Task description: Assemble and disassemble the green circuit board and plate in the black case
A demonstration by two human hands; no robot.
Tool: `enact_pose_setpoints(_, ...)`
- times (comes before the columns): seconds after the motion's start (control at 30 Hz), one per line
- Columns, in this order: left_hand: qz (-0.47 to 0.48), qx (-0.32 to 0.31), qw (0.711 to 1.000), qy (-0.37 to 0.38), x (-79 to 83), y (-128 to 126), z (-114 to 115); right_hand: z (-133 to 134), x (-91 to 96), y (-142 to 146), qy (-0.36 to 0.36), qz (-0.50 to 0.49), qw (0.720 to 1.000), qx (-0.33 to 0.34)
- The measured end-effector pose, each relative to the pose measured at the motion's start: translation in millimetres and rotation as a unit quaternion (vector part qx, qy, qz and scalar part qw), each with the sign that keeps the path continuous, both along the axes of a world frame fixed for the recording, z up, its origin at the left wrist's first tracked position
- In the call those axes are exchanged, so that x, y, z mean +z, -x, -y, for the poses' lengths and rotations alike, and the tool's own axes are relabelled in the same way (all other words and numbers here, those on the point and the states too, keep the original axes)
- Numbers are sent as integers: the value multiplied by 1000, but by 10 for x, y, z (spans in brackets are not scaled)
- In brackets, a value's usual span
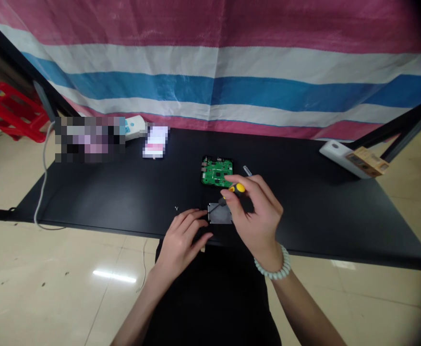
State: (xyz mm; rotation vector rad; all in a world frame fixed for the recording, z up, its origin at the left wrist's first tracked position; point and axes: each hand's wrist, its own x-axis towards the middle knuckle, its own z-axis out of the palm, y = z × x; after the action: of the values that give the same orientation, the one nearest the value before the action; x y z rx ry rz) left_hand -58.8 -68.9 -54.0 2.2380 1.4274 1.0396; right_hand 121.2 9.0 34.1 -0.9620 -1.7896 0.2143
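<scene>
Between the thumb and fingers of my right hand is a small screwdriver with a yellow and black handle. It tilts, and its tip meets the upper left part of a thin grey rectangular plate near the table's front edge. My left hand holds that plate at its left side with the fingertips, its thumb just below the lower left corner. Just beyond the plate lies a green circuit board in a black tray-like case. My right hand covers the plate's right end. Any screw under the tip is too small to see.
On the black table lie a tiny light-coloured piece, a small silvery item and a lit phone. White power strips stand at the back left and right, a small brown box by the right one. A striped sheet hangs behind.
</scene>
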Motion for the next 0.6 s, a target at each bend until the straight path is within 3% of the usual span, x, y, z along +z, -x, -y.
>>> enact_pose_setpoints(0.27, -15, 8, 1000, -7, 6, -2, -7, -111, 155, 52, -32, 136, 986, 88)
enact_pose_setpoints(0.4, -15, 11, 1000, -10, -17, -5, -5, -133, 258, 78, -12, 197, 971, 132)
enact_pose_setpoints(0.6, -12, 17, 1000, -4, -2, -4, 1, -243, 171, 53, -78, 195, 970, 124)
